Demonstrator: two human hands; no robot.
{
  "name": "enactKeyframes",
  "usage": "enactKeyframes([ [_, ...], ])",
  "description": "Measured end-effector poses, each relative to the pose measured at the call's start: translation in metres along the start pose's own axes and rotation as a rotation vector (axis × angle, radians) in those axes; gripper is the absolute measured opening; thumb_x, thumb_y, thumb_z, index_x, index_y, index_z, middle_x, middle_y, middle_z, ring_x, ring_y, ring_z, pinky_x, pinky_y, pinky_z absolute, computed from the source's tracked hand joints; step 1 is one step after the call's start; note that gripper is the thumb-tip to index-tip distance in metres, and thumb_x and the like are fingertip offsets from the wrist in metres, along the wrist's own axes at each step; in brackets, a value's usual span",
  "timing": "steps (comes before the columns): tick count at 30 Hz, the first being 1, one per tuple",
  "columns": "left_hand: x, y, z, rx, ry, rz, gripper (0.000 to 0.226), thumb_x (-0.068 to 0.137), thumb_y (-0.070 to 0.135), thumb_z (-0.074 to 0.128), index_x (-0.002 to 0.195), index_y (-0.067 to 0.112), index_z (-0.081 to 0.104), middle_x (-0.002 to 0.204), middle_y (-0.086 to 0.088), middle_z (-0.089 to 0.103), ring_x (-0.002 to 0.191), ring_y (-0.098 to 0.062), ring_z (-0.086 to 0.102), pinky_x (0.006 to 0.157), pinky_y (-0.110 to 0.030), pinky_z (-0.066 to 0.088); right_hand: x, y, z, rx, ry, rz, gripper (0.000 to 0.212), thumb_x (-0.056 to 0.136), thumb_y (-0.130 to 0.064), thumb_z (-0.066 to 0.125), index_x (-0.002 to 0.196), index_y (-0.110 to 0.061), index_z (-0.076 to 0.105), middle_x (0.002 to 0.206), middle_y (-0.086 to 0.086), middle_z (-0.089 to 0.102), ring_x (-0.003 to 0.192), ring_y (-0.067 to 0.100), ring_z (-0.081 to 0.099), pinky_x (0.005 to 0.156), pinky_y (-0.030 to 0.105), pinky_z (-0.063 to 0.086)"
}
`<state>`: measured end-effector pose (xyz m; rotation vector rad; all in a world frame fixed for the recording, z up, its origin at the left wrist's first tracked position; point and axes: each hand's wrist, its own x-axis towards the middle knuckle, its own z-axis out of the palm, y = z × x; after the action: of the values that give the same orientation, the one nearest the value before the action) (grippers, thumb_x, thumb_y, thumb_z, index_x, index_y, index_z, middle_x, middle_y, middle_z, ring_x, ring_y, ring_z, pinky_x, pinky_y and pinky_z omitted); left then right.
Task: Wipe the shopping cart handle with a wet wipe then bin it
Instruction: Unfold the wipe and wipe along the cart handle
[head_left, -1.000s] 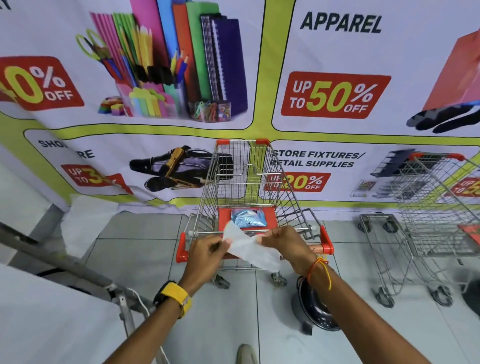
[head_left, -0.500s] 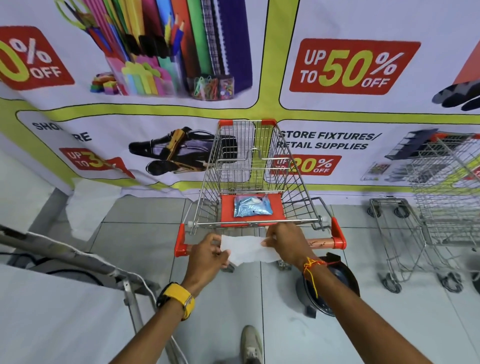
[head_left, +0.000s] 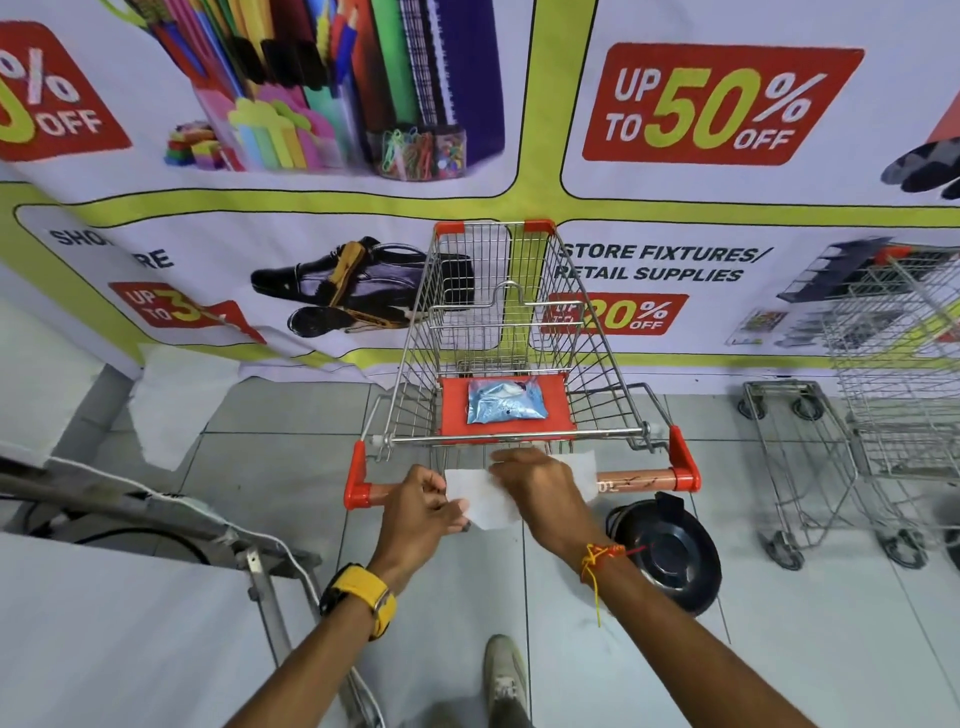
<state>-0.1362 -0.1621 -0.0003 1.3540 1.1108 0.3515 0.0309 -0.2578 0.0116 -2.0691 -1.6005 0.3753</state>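
I count two wire carts: the near cart (head_left: 511, 358) with red plastic corners, and another (head_left: 883, 415) at right. One white wipe (head_left: 485, 493) lies draped over the handle (head_left: 636, 479), a copper-toned bar. My left hand (head_left: 423, 501) pinches the wipe's left edge; my right hand (head_left: 540, 488) presses it onto the bar. One crinkled blue pack (head_left: 506, 401) lies on the red seat. One round black bin (head_left: 667, 558) sits on the grey tiled floor (head_left: 291, 457), near right.

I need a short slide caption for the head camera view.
Both hands, left and right, spread a wet wipe over the cart handle.
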Motion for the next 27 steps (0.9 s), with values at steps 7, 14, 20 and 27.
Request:
enactKeyframes([
  [7,0.007,0.007,-0.037,0.248,0.117,0.228,0.010,0.095,0.015,0.063,0.094,0.017,0.053,0.060,0.003,0.072,0.053,-0.012,0.066,0.057,-0.032,0.054,-0.006,-0.009,0.030,0.001,0.039,-0.004,0.025,0.096,-0.037,0.065,0.113,-0.022,0.075,0.110,-0.002,0.079,0.096,0.023,0.072,0.086,0.037,0.054],
  [14,0.055,0.001,-0.089,0.720,0.174,0.591,0.018,0.093,0.026,0.046,0.094,0.018,0.062,0.088,0.002,0.069,0.086,-0.025,0.060,0.070,-0.032,0.041,-0.005,-0.017,0.055,-0.272,0.041,0.054,0.039,0.091,-0.054,0.060,0.121,-0.031,0.068,0.105,-0.004,0.076,0.090,0.024,0.067,0.084,0.041,0.048],
  [20,0.076,-0.020,-0.086,0.697,0.066,0.629,0.038,0.101,0.033,0.032,0.107,0.015,0.066,0.105,0.001,0.067,0.098,-0.021,0.057,0.078,-0.024,0.035,0.001,-0.029,0.075,-0.346,0.071,0.010,0.044,0.097,-0.055,0.044,0.130,-0.032,0.060,0.105,-0.002,0.075,0.090,0.027,0.067,0.083,0.043,0.047],
  [27,0.070,-0.026,-0.088,0.512,0.033,0.577,0.034,0.105,0.025,0.032,0.121,0.022,0.063,0.122,0.010,0.064,0.119,-0.015,0.055,0.097,-0.039,0.049,0.012,-0.065,0.099,-0.381,0.097,0.061,0.036,0.102,-0.052,0.040,0.120,-0.030,0.062,0.091,0.001,0.070,0.082,0.030,0.062,0.082,0.045,0.040],
])
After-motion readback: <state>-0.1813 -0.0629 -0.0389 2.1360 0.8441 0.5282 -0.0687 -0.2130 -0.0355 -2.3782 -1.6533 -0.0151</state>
